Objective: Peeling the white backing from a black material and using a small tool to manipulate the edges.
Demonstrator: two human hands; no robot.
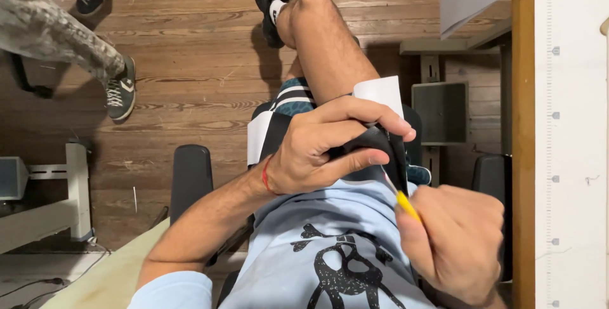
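While the left hand (317, 150) pins a white paper sheet (380, 93) on the raised thigh, grip pressed down on it, the right hand (457, 245) is fisted around a yellow pencil (406, 204), tip near the sheet. White ruled strip (564, 157) at right edge.

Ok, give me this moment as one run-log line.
left hand: grips black-and-white folded piece on lap | right hand: holds yellow pencil, tip at piece | seated, wooden floor
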